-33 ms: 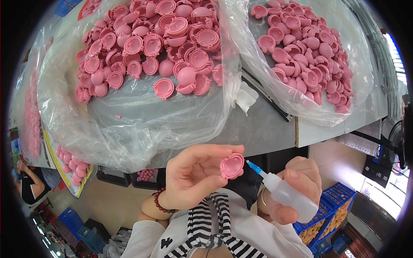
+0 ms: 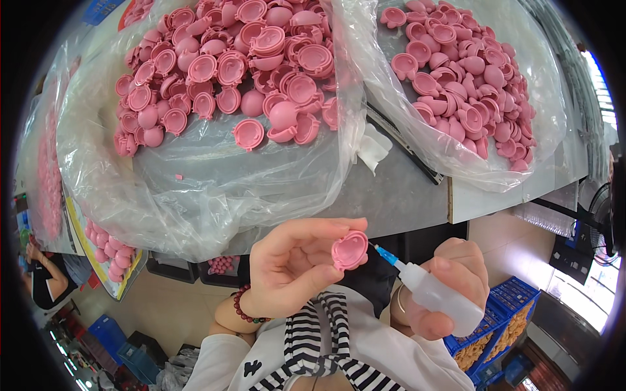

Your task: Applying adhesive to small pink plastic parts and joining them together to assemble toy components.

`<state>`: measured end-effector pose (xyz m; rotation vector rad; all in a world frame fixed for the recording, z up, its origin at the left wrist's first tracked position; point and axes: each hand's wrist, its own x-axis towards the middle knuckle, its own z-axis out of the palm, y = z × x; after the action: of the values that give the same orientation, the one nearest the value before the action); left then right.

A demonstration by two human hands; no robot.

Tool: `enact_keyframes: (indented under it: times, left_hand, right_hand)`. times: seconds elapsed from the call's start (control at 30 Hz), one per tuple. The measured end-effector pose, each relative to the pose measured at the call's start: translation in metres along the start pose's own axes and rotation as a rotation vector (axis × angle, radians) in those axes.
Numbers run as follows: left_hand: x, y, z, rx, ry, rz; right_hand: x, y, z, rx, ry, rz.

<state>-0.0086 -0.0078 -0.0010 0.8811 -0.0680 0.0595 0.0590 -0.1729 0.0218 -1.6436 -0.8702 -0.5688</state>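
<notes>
My left hand (image 2: 287,260) pinches a pink plastic half-shell (image 2: 350,249) between thumb and fingertips, its hollow side showing. In my right hand (image 2: 460,274) is a translucent white squeeze bottle (image 2: 440,301), gripped with the fingers wrapped round it. Its blue needle tip (image 2: 386,254) points left at the rim of the half-shell, with a small gap between them. Beyond my hands, a large heap of similar pink half-shells (image 2: 231,68) lies on a clear plastic bag (image 2: 222,208). A single half-shell (image 2: 248,134) rests at the near edge of that heap.
A second heap of pink shells (image 2: 479,85) lies in another plastic bag at the right. Between the bags are a dark metal strip (image 2: 407,146) and a crumpled white tissue (image 2: 373,148) on the grey table (image 2: 417,202). Blue crates (image 2: 512,296) stand low right. Another person (image 2: 49,280) is far left.
My left hand and the half-shell have shifted very slightly left, widening the gap to the needle tip. The bottle has barely moved.
</notes>
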Motion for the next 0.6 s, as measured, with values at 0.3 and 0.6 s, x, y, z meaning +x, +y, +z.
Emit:
enact_keyframes:
  times: [0.3,0.6]
  left_hand:
    - [0.001,-0.006,-0.001,0.044,0.014,0.064]
    - [0.006,-0.003,0.001,-0.559,0.036,-0.293]
  right_hand:
    - [-0.007,-0.003,-0.005,0.069,-0.041,0.121]
    - [-0.001,0.053,-0.076,-0.325,0.572,0.23]
